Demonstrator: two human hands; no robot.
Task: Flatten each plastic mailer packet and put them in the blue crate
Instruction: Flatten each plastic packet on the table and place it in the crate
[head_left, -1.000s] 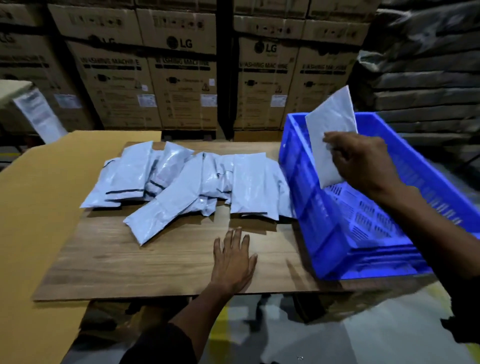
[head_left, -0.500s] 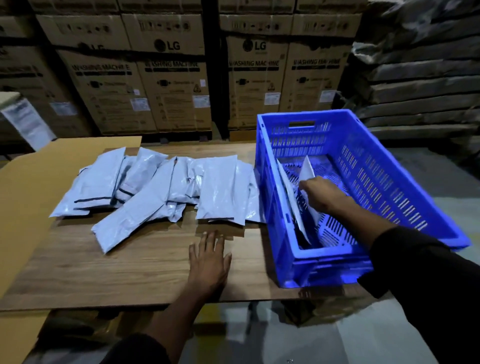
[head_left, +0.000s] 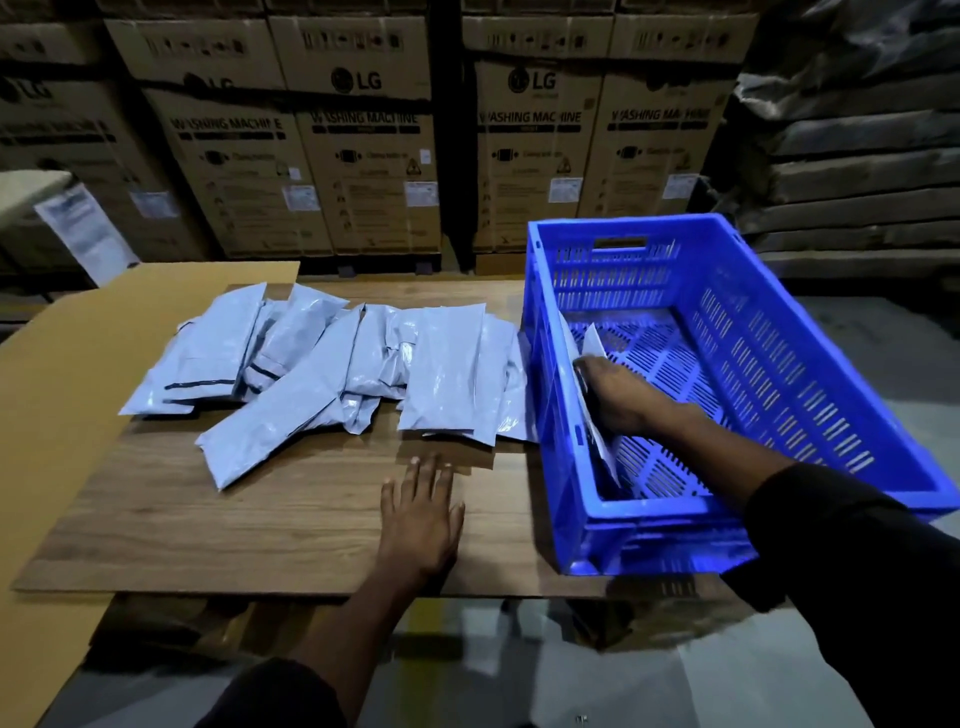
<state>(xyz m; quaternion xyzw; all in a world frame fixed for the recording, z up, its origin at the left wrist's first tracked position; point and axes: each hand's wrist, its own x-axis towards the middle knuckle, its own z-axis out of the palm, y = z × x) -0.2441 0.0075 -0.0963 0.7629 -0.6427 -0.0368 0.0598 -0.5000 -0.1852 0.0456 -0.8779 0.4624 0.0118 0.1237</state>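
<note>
One mailer (head_left: 597, 400) in crate (head_left: 779, 332), right hand (head_left: 621, 397) gripping it | left hand (head_left: 421, 514) flat, fingers spread, on board (head_left: 234, 519) | pile (head_left: 332, 374) beside crate

Wooden board (head_left: 270, 514) spans frame centre. On it: heap of grey mailer packets (head_left: 332, 374) centre-left, blue crate (head_left: 649, 540) right, left hand (head_left: 421, 519) flat at lower centre.

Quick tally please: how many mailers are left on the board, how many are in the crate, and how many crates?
Mailers in the pile on the wooden board: at least 7; they overlap, so some may be hidden.
Mailers in the blue crate: at least 1, the mailer in the right hand.
Blue crates: 1.
Total: at least 9.
</note>
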